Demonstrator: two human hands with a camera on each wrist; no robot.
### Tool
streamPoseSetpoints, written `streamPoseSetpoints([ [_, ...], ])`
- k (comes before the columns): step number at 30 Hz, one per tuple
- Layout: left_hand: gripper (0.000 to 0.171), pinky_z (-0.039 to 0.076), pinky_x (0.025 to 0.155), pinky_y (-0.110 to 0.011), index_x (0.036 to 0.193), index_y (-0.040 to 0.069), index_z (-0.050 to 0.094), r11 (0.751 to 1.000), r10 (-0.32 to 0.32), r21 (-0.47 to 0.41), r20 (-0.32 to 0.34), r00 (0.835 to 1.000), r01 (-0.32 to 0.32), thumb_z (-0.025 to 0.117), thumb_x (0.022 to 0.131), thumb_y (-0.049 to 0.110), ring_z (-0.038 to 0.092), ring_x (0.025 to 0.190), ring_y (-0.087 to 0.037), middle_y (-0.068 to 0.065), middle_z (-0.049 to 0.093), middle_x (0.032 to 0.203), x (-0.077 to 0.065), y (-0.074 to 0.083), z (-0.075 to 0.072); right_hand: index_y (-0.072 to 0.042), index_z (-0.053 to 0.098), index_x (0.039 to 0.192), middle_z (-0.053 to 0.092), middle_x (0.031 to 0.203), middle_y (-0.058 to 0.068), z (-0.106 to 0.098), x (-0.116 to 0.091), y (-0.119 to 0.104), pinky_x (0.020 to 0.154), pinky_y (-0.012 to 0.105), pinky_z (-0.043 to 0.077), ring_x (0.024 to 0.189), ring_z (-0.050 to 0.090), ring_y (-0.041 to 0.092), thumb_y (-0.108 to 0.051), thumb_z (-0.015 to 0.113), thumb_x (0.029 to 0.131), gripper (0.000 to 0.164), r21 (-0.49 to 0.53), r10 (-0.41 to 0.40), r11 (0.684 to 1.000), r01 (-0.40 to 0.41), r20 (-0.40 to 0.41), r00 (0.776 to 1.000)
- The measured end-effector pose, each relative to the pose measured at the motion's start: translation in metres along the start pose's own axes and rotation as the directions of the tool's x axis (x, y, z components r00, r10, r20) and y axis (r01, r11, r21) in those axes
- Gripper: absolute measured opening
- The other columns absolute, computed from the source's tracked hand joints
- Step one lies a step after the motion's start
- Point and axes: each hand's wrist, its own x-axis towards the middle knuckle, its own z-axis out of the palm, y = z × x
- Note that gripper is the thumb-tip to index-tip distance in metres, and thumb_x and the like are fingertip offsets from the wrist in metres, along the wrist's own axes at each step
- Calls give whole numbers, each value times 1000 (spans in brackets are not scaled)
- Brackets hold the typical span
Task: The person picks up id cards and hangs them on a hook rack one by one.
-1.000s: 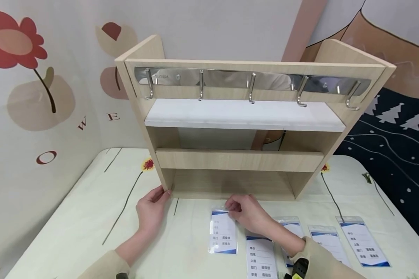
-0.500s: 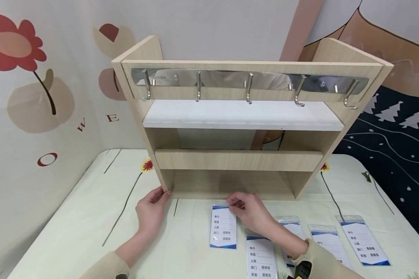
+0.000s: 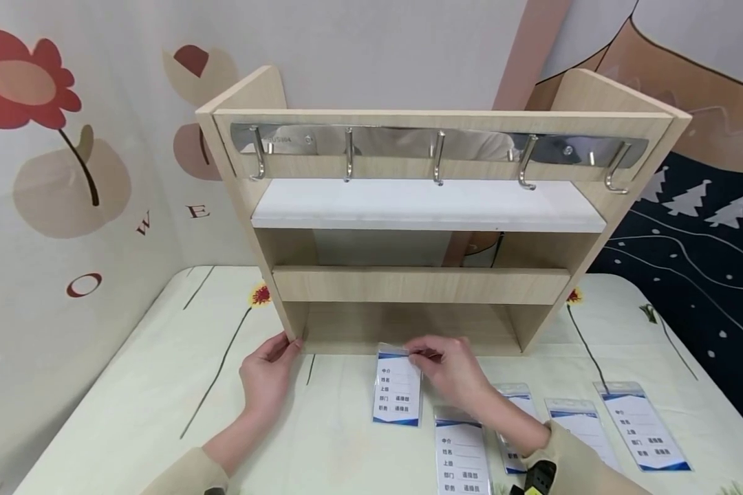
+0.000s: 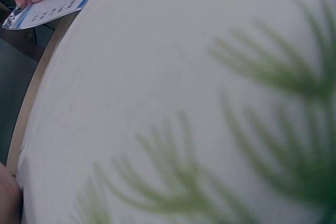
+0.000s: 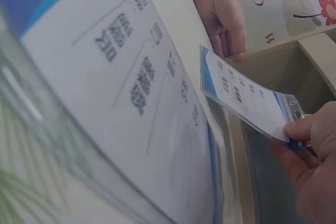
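Right fingers (image 3: 430, 342) tight on a badge (image 3: 397, 393) — left fingers (image 3: 275, 343) curled against the shelf (image 3: 421, 285).

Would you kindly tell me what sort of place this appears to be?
It looks like a tabletop work spot, perhaps in a home-like room: a wooden rack with hooks stands on a flower-printed cloth, name cards lie before it, and a decorated backdrop rises behind.

A homelike room, judging by the flower-print backdrop (image 3: 25, 82) and flowered tablecloth (image 3: 130, 412).
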Motion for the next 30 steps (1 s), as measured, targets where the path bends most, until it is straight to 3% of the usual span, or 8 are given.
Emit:
streamPoseSetpoints([
  [6, 31, 54, 78, -9, 125, -6, 69, 1000, 0, -2, 9, 1000, 0, 70, 96, 2, 71, 107, -27, -24, 70, 120, 0, -1, 1, -6, 79, 103, 78, 95, 5, -3, 5, 0, 63, 23, 58, 75, 68, 9, 12, 78, 82, 27, 8, -74, 997, 75, -55, 996],
  [11, 30, 54, 78, -9, 125, -5, 70, 1000, -3, -5, 5, 1000, 3, 71, 95, 2, 71, 104, -20, -23, 71, 120, 1, 0, 0, -7, 79, 102, 78, 95, 4, -6, 8, -4, 61, 22, 57, 73, 67, 7, 12, 78, 83, 27, -18, -111, 994, 110, -67, 992],
  [17, 30, 53, 77, -9, 124, -7, 70, 1000, 9, -5, 4, 1000, -9, 71, 95, 2, 71, 106, -27, -24, 71, 119, -1, 0, 0, -5, 78, 102, 78, 95, 6, -7, 12, -8, 62, 23, 58, 74, 69, 9, 14, 76, 84, 26, -8, -131, 991, 131, -77, 988],
  [20, 30, 54, 78, -9, 124, -6, 70, 1000, 4, -5, 6, 1000, -4, 71, 95, 2, 71, 104, -23, -24, 71, 119, -1, -1, 0, -4, 78, 102, 78, 96, 7, -8, 13, -11, 65, 23, 60, 77, 71, 12, 16, 75, 84, 27, -4, -157, 988, 157, -78, 985],
  [23, 29, 54, 78, -10, 124, -5, 70, 1000, 3, -6, 2, 1000, -3, 71, 95, 1, 71, 102, -19, -23, 71, 118, 0, -1, 0, -2, 76, 104, 77, 98, 9, -10, 15, -12, 68, 23, 61, 81, 73, 14, 18, 73, 84, 29, 3, -200, 980, 201, -77, 977],
  [30, 29, 54, 78, -10, 123, -7, 70, 1000, 18, -7, -2, 1000, -18, 71, 95, 2, 72, 104, -26, -24, 71, 117, 0, -1, 0, -1, 75, 106, 77, 100, 11, -13, 22, -19, 67, 21, 60, 82, 73, 16, 21, 72, 83, 31, -5, -330, 944, 331, -85, 940],
])
